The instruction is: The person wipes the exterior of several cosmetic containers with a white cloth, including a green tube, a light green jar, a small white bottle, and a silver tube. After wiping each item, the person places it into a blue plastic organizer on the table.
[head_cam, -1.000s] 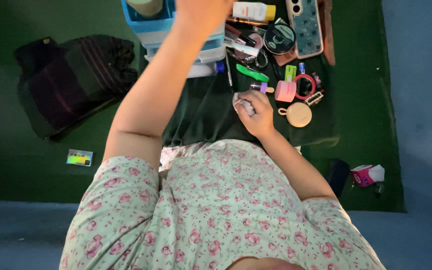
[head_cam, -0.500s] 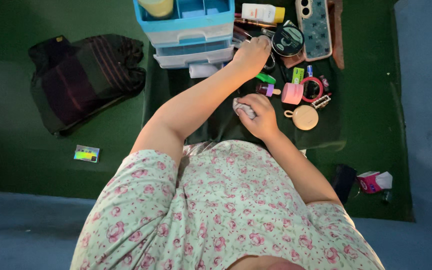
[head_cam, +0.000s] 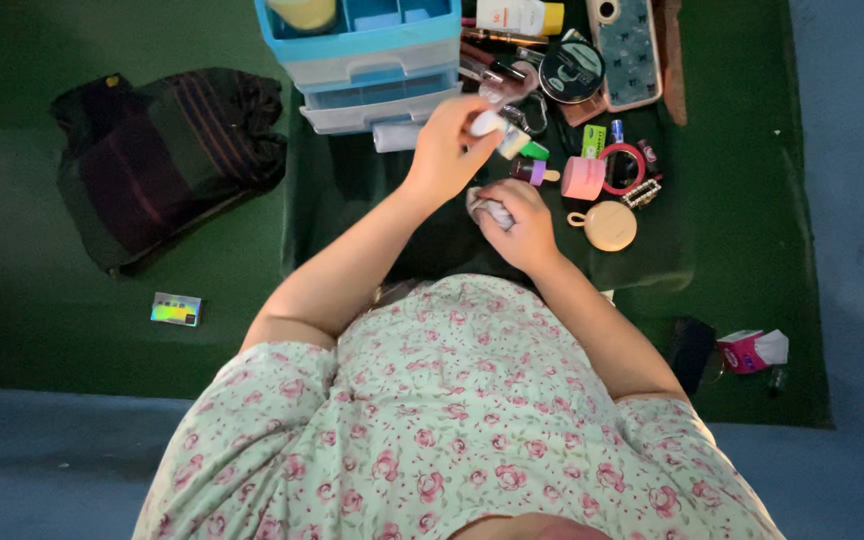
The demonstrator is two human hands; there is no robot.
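Left hand (head_cam: 444, 150) apparently grips tube (head_cam: 497, 128).

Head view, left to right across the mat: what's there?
Dark folded cloth → holographic card → blue drawer organizer → left hand holding a small white tube → right hand gripping a wipe → pink jar → red pack.
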